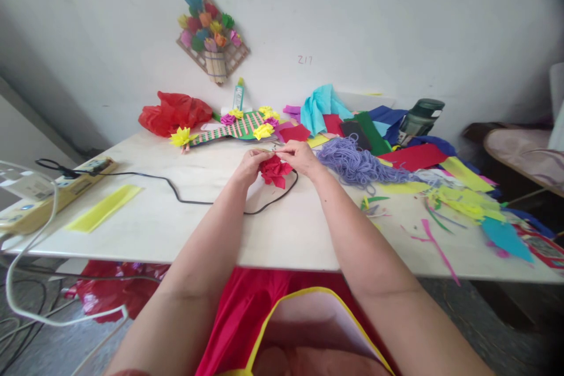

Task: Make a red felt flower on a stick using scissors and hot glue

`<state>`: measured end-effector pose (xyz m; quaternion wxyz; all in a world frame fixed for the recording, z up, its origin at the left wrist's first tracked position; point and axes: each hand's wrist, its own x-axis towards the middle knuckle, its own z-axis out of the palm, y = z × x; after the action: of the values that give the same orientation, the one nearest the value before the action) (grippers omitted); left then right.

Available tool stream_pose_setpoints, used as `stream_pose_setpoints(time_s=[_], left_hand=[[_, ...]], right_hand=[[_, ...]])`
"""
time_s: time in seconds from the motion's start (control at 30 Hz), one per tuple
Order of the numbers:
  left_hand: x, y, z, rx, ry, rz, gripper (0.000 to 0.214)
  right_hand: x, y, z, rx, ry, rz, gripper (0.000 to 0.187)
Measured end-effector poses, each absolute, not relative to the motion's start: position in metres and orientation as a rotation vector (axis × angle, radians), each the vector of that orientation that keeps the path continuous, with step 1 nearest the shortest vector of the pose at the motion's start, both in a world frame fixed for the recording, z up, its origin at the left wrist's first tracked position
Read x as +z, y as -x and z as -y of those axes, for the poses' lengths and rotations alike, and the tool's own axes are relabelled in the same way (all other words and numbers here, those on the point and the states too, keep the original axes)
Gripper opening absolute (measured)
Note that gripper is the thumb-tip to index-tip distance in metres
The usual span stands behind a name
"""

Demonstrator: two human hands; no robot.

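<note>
Over the middle of the white table, a red crepe-paper flower [276, 173] is held between my two hands. My left hand [251, 165] is closed around its left side. The fingers of my right hand [301, 157] pinch at its upper edge, where the small detail is too blurred to make out. A black cord [264, 209] curves across the table just below the flower. Beyond my hands lies a green panel with pale sticks [233, 130], decorated with yellow and purple paper flowers.
At right are a purple yarn heap [359, 160], coloured paper sheets and scraps, and a dark bottle [420, 120]. A red plastic bag [175, 114] and glue bottle [238, 94] stand behind. Left are a power strip [53, 197] and a yellow paper strip [104, 208].
</note>
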<state>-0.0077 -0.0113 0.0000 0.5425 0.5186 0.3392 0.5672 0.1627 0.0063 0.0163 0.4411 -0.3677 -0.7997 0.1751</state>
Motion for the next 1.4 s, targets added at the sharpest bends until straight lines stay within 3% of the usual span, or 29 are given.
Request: stream_pose_setpoints(time_s=[1.4], left_hand=[[0.0018,0.0069,0.0136,1.359,-1.266,-0.78,0.029]], right_hand=[[0.0132,-0.1644,-0.0111,0.371,0.907,2.062,0.018]])
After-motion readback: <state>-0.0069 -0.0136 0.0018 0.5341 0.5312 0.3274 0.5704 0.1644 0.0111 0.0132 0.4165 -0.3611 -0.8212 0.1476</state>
